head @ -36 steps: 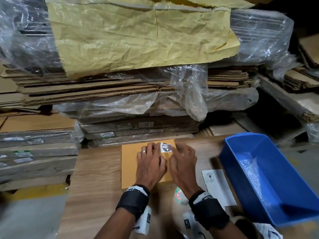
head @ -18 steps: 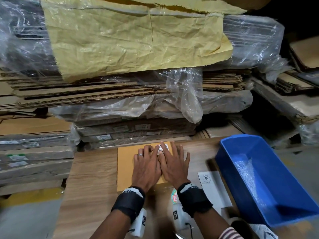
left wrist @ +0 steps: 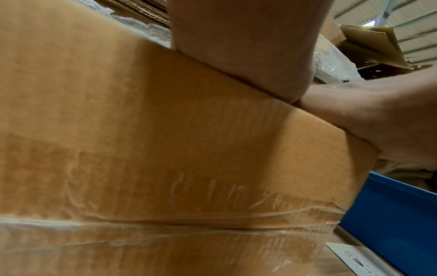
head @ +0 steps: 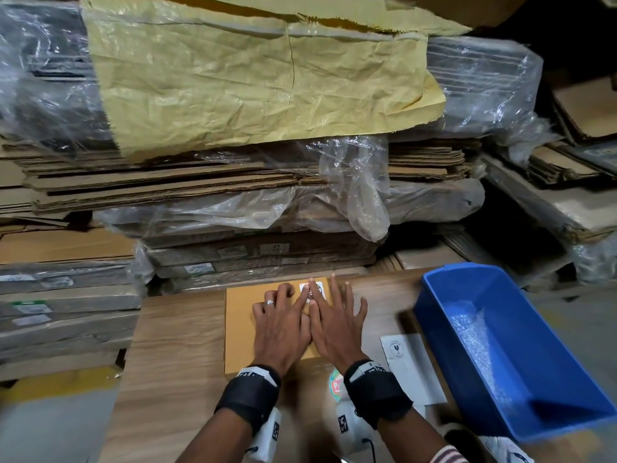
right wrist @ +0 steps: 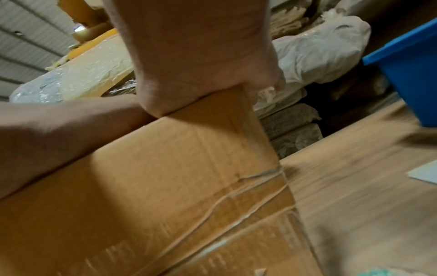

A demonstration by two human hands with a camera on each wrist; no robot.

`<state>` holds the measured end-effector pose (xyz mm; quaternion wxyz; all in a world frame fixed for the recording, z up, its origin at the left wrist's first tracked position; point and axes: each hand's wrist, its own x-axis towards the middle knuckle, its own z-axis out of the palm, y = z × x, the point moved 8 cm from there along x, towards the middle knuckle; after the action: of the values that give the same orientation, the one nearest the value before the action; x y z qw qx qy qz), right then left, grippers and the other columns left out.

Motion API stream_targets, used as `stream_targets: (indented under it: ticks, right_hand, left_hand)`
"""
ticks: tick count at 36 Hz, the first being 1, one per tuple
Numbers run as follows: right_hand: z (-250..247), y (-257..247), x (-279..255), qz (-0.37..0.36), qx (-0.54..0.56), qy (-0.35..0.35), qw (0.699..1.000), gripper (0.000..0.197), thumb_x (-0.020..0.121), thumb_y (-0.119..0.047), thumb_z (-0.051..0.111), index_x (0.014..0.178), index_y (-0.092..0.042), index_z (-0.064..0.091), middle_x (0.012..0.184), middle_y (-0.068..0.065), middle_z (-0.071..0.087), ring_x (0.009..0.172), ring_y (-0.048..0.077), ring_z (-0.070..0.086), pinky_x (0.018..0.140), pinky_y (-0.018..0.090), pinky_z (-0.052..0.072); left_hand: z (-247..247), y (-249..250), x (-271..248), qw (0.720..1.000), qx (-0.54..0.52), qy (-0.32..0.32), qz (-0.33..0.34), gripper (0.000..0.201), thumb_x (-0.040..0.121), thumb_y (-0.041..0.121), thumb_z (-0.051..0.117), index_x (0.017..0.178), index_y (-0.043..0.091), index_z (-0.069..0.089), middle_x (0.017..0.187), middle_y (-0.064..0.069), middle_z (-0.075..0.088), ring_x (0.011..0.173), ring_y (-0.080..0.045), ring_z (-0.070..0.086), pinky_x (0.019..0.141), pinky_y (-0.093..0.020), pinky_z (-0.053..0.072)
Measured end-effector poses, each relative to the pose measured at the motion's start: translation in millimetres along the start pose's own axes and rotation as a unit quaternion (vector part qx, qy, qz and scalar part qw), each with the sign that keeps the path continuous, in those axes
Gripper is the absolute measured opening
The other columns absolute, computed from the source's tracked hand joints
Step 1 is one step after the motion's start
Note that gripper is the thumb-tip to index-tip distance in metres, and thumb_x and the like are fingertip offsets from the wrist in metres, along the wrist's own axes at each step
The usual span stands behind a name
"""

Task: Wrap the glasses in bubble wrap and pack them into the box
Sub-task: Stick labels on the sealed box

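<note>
A closed brown cardboard box sits on the wooden table, its seams taped with clear tape. A small white round sticker lies near the far right of its lid. My left hand and right hand lie flat side by side on the lid, fingers straight, pressing on and around the sticker. The wrist views show the box side with both palms resting on its top edge. No glasses or bubble wrap around them show; the box is closed.
A blue plastic bin with bubble wrap inside stands at the right of the table. A white sticker sheet lies between box and bin. Stacks of flattened cardboard under plastic rise right behind the table.
My right hand has gone from pinching the sticker to lying flat with spread fingers. Both hands have smoothed over the sticker on the lid.
</note>
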<state>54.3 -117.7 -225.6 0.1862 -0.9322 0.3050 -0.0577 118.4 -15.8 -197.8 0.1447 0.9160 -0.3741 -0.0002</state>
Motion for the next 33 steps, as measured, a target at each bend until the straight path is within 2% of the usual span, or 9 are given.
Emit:
stream_targets:
  ticks: [6,11,14,17,23,26,29,31,33]
  right_hand:
    - [4.5,-0.1,0.3,0.051,0.023,-0.006,0.998,0.056,0.104,-0.052,0.013,0.159,-0.047,0.014,0.172,-0.007,0.002,0.158,0.027,-0.002,0.120,0.067,0.001]
    - [3.1,6.3,-1.8,0.045,0.087,0.009,0.995,0.056,0.105,-0.045,0.026,0.159,-0.044,0.016,0.171,-0.001,0.001,0.155,0.031,0.007,0.120,0.061,0.012]
    - [-5.8,-0.5,-7.5,-0.011,0.084,0.054,0.995,0.055,0.098,-0.043,0.026,0.152,-0.047,0.036,0.168,0.002,0.016,0.150,0.030,0.019,0.117,0.056,0.022]
    - [-5.2,-1.1,-15.4,-0.040,0.079,0.061,0.994,0.051,0.099,-0.046,0.026,0.144,-0.045,0.049,0.169,-0.005,0.018,0.151,0.024,0.019,0.117,0.056,0.022]
    - [0.4,13.7,-27.5,0.008,0.091,0.084,0.992,0.054,0.098,-0.047,0.024,0.147,-0.048,0.044,0.168,-0.012,0.021,0.154,0.020,0.021,0.115,0.059,0.027]
    - [4.5,10.1,-28.6,0.038,0.117,0.080,0.989,0.057,0.099,-0.052,0.019,0.152,-0.044,0.040,0.170,-0.012,0.017,0.158,0.020,0.006,0.119,0.064,0.021]
    - [9.4,7.2,-29.5,0.043,0.142,0.053,0.987,0.052,0.104,-0.048,0.029,0.155,-0.040,0.036,0.170,-0.009,0.013,0.158,0.021,0.001,0.120,0.064,0.018]
    - [7.9,8.7,-28.0,0.029,0.150,0.060,0.987,0.050,0.105,-0.041,0.041,0.155,-0.034,0.039,0.169,-0.002,0.020,0.157,0.025,0.010,0.120,0.059,0.023]
    - [-1.5,11.1,-19.1,0.009,0.198,0.091,0.976,0.051,0.100,-0.036,0.050,0.150,-0.022,0.048,0.159,0.008,0.038,0.149,0.029,0.031,0.120,0.047,0.029]
  left_hand:
    - [1.1,-5.8,0.5,0.999,-0.035,0.002,0.014,0.044,0.093,0.037,0.040,0.131,0.046,0.060,0.128,0.003,0.047,0.111,-0.019,0.041,0.084,-0.041,0.034]
    - [-4.1,-6.6,-2.3,0.992,-0.115,0.052,0.027,0.036,0.086,0.028,0.055,0.115,0.036,0.076,0.122,0.006,0.053,0.111,-0.016,0.040,0.085,-0.041,0.033]
    - [-5.6,-9.0,-3.2,0.986,-0.149,0.074,0.010,0.031,0.085,0.028,0.056,0.105,0.030,0.081,0.119,0.007,0.058,0.110,-0.014,0.042,0.085,-0.039,0.030]
    - [-4.8,-9.4,-4.1,0.984,-0.159,0.079,-0.004,0.033,0.082,0.028,0.055,0.101,0.027,0.082,0.118,0.008,0.062,0.110,-0.014,0.045,0.084,-0.036,0.027]
    - [-2.0,-8.8,-4.2,0.986,-0.155,0.067,-0.010,0.031,0.080,0.021,0.061,0.105,0.022,0.080,0.122,0.006,0.062,0.117,-0.013,0.047,0.089,-0.034,0.026]
    - [-1.1,-12.3,-3.7,0.984,-0.163,0.062,-0.025,0.030,0.080,0.019,0.063,0.106,0.021,0.080,0.124,0.006,0.064,0.119,-0.012,0.047,0.091,-0.032,0.025]
    - [-2.9,-14.7,-3.0,0.982,-0.171,0.072,-0.041,0.028,0.083,0.021,0.065,0.107,0.021,0.079,0.122,0.008,0.064,0.119,-0.011,0.047,0.092,-0.032,0.026]
    - [-7.3,-16.7,-0.4,0.975,-0.198,0.080,-0.063,0.023,0.086,0.027,0.066,0.106,0.023,0.076,0.116,0.011,0.063,0.115,-0.014,0.049,0.091,-0.034,0.028]
    - [-11.0,-19.2,6.1,0.968,-0.221,0.082,-0.083,0.030,0.088,0.037,0.068,0.117,0.029,0.068,0.113,0.013,0.063,0.112,-0.014,0.050,0.088,-0.035,0.027]
